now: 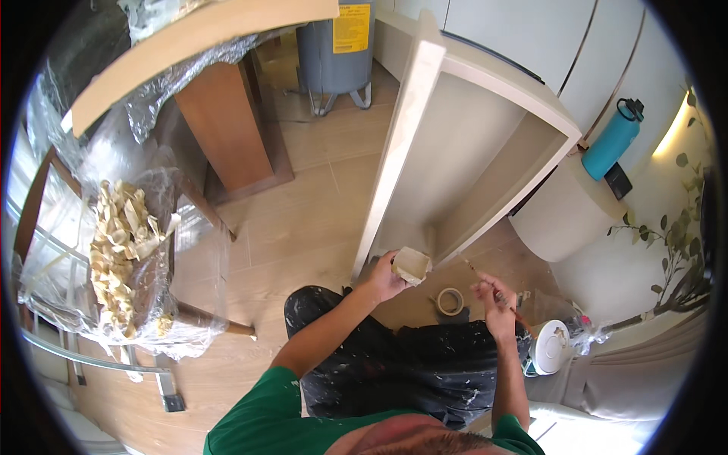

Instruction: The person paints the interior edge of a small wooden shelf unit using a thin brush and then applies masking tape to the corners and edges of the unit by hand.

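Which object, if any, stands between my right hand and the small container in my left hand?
Nothing visible stands between the right hand and the small container in the left hand. The tape roll appears to lie below, on the floor.

From the lap [409, 364], a container [412, 265] in the left hand [387, 280] sits at 12 o'clock, the cabinet [464, 136] beyond it; a tape roll [439, 304] on the floor [318, 250] at 1; a tool [471, 266] in the right hand [497, 303] at 2; a bottle [613, 140] on a stand [565, 216] between 1 and 2; a bucket [552, 346] at 3; strips [117, 258] on a chair [157, 284] at 9:30
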### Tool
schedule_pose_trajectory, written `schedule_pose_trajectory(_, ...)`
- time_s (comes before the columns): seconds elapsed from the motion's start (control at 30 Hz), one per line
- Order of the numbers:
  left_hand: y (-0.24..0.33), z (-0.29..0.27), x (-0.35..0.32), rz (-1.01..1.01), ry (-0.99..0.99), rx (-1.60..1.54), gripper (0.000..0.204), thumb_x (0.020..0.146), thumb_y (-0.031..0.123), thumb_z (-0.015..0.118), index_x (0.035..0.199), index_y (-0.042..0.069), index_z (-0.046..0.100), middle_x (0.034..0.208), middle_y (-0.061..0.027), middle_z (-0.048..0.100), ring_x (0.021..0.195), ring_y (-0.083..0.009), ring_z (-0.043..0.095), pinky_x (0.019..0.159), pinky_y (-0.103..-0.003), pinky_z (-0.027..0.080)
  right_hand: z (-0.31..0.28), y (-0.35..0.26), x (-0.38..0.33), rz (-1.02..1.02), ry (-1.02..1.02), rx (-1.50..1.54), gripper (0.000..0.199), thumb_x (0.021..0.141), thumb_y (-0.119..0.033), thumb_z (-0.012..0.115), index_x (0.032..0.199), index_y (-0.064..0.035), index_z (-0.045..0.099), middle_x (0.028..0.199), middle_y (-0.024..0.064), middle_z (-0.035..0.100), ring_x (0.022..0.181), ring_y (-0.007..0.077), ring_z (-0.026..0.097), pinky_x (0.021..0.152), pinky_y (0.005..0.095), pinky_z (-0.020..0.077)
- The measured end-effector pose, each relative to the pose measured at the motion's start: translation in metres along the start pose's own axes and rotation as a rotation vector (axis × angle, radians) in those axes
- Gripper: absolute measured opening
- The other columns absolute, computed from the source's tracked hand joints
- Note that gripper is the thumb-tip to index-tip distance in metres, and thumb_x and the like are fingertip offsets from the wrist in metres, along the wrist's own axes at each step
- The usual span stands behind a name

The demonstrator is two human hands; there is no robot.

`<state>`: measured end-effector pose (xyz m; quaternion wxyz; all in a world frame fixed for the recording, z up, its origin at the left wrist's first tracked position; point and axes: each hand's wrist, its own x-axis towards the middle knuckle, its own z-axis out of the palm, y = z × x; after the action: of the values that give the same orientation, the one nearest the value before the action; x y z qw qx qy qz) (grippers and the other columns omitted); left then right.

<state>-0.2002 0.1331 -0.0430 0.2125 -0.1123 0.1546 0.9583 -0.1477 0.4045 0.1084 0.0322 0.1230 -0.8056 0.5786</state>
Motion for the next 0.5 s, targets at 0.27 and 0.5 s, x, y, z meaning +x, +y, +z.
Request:
schedule_pose_trajectory(0.27,-0.001,-0.006,-0.001,0.036,-0.036,0.087,0.053,0.105,0.035,0.033,0.137,-0.002,0.053,0.136,-0.0214,0.059,0.123,-0.041,0.059,0.106,-0.055,0.048,0.012,0.006,-0.026,-0.121,-0.137,-0.268,0.03,0.098,-0.012,0.064,0.124,0.0047,0.066,0.097,0.0186,0.071,0.087,0.0248,0.068,0.081,0.0331,0.0528)
schedule_pose_trajectory(0.5,-0.003,0.005,-0.002,0.003,0.067,-0.044,0.052,0.104,0.036,0.035,0.135,-0.001,0.054,0.133,-0.0211,0.061,0.121,-0.0393,0.06,0.102,-0.055,0.051,0.035,0.042,-0.042,-0.301,-0.066,-0.284,0.032,0.096,-0.003,0.058,0.128,0.0019,0.062,0.104,0.0252,0.064,0.097,0.042,0.063,0.088,0.0429,0.0507)
